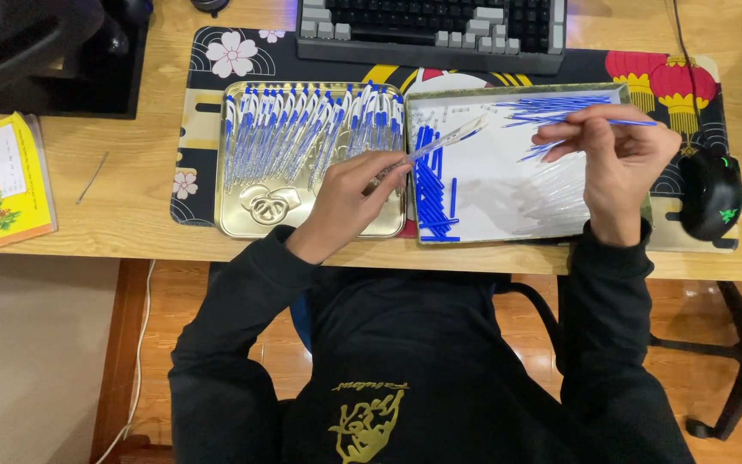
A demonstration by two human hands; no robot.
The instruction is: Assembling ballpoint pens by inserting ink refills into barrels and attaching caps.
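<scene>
The wooden table [88, 232] carries a patterned desk mat [208, 129], with a keyboard [431, 34] at its far edge and a black mouse [711, 193] to my right. On the mat sit two shallow metal trays side by side. The gold tray [234, 219] on the left holds a row of assembled pens with blue caps [302, 129]. The white-lined tray [491, 198] on the right holds blue caps [429, 193], blue refills [551, 107] and clear barrels.

My left hand [349, 202] pinches a clear pen barrel [440, 142] between thumb and fingers, over the seam between the trays. My right hand [620, 159] pinches a thin blue refill [633, 122] above the white-lined tray, fingers pressed together on it.

I judge both parts feather-light. The barrel looks stiff but slick, best gripped mid-length. The refill looks slender and bendy, so hold it near the end.
</scene>
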